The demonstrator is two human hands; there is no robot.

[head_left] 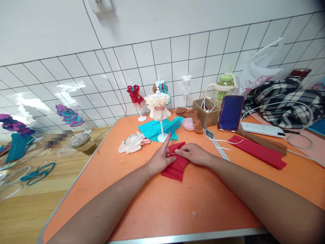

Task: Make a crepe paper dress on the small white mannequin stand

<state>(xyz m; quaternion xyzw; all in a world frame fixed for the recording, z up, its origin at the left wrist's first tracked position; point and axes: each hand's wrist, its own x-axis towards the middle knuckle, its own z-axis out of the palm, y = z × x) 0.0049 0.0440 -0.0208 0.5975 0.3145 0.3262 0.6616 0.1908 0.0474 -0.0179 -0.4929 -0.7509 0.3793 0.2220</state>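
A small piece of red crepe paper (177, 167) is between my hands above the orange table (152, 206). My left hand (161, 158) pinches its left edge between thumb and fingers, with the index finger pointing up. My right hand (194, 153) is closed on the upper right part of the same piece. A thin pale strand shows at my right fingertips, too small to make out. Just behind my hands stands a small white mannequin (161, 127) in a cream ruffled paper dress (159, 106), over a sheet of blue paper (147, 129).
Cream paper with a tape roll (131, 140) lies left. Behind are a red-dressed mannequin (135, 96), a bare one (186, 84), a pink bowl (188, 124) and a wooden box (207, 115). Rightward are scissors (209, 133), a phone (231, 113) and a red paper strip (257, 151).
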